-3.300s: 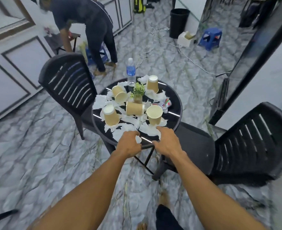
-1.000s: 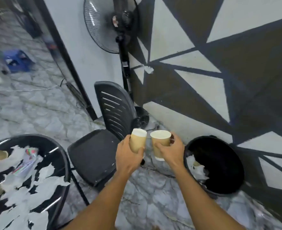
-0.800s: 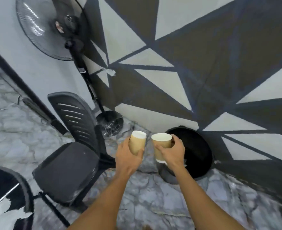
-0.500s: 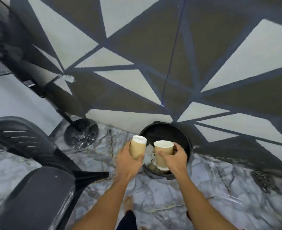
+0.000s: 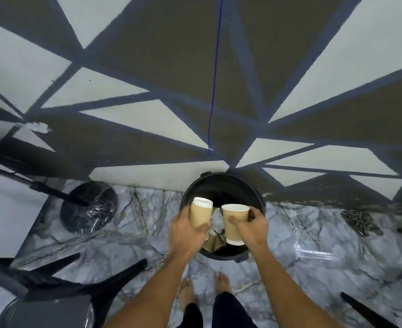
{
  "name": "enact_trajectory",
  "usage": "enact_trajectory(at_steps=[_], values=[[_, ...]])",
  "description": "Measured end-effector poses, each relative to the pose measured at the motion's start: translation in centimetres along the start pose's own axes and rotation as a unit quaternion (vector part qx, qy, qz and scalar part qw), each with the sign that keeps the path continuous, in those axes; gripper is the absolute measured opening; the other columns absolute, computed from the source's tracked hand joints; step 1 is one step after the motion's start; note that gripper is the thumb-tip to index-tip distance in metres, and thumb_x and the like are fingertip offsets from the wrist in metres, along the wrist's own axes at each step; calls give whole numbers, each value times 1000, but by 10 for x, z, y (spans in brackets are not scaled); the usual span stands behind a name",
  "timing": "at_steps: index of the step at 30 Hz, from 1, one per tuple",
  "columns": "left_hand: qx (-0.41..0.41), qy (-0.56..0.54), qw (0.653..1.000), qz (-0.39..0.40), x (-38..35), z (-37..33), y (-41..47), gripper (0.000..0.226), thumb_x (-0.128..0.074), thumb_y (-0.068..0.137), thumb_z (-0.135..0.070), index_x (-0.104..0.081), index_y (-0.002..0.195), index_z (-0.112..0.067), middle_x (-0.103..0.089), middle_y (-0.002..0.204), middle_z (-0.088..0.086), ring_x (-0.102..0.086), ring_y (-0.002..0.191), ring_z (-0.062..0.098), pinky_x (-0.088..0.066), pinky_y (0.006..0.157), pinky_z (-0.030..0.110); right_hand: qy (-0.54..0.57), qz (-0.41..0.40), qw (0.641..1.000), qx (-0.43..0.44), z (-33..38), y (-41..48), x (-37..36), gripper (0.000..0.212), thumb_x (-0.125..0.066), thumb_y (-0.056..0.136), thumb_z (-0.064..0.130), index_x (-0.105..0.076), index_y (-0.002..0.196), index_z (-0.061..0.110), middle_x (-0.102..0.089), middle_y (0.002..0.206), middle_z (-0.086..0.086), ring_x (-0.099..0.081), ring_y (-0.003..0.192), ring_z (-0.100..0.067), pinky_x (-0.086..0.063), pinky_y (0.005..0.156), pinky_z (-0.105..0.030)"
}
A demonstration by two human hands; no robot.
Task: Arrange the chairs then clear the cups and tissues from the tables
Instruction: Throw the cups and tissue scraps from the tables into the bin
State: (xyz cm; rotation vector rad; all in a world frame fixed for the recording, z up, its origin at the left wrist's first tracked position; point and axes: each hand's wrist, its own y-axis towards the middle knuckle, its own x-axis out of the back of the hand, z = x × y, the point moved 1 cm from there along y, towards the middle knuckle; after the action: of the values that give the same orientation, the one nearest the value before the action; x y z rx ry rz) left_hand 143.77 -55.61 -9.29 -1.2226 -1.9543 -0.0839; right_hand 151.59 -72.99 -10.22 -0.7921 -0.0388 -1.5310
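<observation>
Two paper cups are held over a black bin, one per hand. At the floor's [image 5: 313, 256] left edge stands a black chair [image 5: 53, 299], with a round fan base [image 5: 88, 207] beyond it near the wall [image 5: 171, 55]. The left hand [image 5: 185, 235] wraps fingers and thumb round the lidded cup [image 5: 201, 215], slightly tilted above the bin's left rim. The bin [image 5: 228, 188] stands on the marble floor against the wall – crumpled tissue [image 5: 216, 218] and brown cups [image 5: 215, 242] lie inside. The right hand [image 5: 252, 229] grips the open cup [image 5: 234, 223] just beside the first, not touching it. Farther right a chain [image 5: 358, 222] lies on the floor
</observation>
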Motion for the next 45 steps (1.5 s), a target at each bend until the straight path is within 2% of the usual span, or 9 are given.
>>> enact_trajectory(at_steps=[3,8,11,16,26,33,38,42,45], values=[[19,-2,1000,15,-7,-5,22,58,-75,75,-44,-52,125,-27,-63,116,1,-56,107,23,-44,81,33,-8,17,1000,-1,12,24,-9,67,-89,67,25,-60,126,12,-68,111,-1,-62,95,-19,-51,81,-31],[59,26,998,29,-9,-17,61,79,-73,82,-44,-38,148,-20,-58,131,13,-51,123,32,-45,94,35,-86,78,993,-11,30,73,-24,99,-86,70,44,-39,147,4,-55,140,-12,-53,127,-30,-46,100,-37],[82,28,996,33,-11,-22,72,71,-72,86,-37,-43,148,-16,-57,136,14,-52,126,32,-44,99,34,-115,126,985,-24,30,97,-24,86,-83,77,33,-41,147,6,-53,143,-13,-51,130,-30,-43,100,-33],[97,29,994,35,-25,-25,77,39,-67,81,-24,-62,119,-16,-71,102,7,-66,98,28,-53,77,30,-168,212,963,-7,30,117,-22,49,-77,81,21,-62,127,13,-64,125,-8,-60,115,-26,-44,86,-23],[126,4,992,-11,3,-37,68,55,-67,85,-26,-56,137,-16,-61,133,8,-56,124,27,-47,101,31,-254,308,906,143,81,111,-50,34,-76,76,27,-68,109,31,-66,109,8,-62,106,-14,-50,98,-34],[220,1,967,-128,95,13,0,54,-64,87,-25,-53,139,-15,-55,140,7,-52,127,27,-44,100,31,-357,412,767,338,132,17,-124,37,-68,84,23,-63,120,21,-61,127,-2,-57,118,-22,-48,99,-33],[285,-18,933,-217,146,68,-87,49,-62,87,-19,-57,136,-17,-57,136,8,-50,128,27,-45,99,34,-412,451,656,443,143,-85,-168,32,-63,81,23,-66,113,21,-66,116,-4,-62,109,-26,-51,92,-34],[326,-36,903,-277,166,113,-170,26,-63,83,-25,-62,108,-22,-62,116,5,-56,114,29,-52,90,39,-441,475,552,524,133,-178,-193,36,-66,85,25,-64,120,19,-63,124,-4,-59,114,-25,-50,94,-33],[352,-48,882,-310,167,153,-236,38,-62,77,-32,-64,111,-15,-63,113,4,-58,109,28,-53,88,41,-443,486,489,573,111,-252,-202,33,-68,83,26,-66,115,20,-65,118,-3,-60,112,-25,-50,92,-33]])
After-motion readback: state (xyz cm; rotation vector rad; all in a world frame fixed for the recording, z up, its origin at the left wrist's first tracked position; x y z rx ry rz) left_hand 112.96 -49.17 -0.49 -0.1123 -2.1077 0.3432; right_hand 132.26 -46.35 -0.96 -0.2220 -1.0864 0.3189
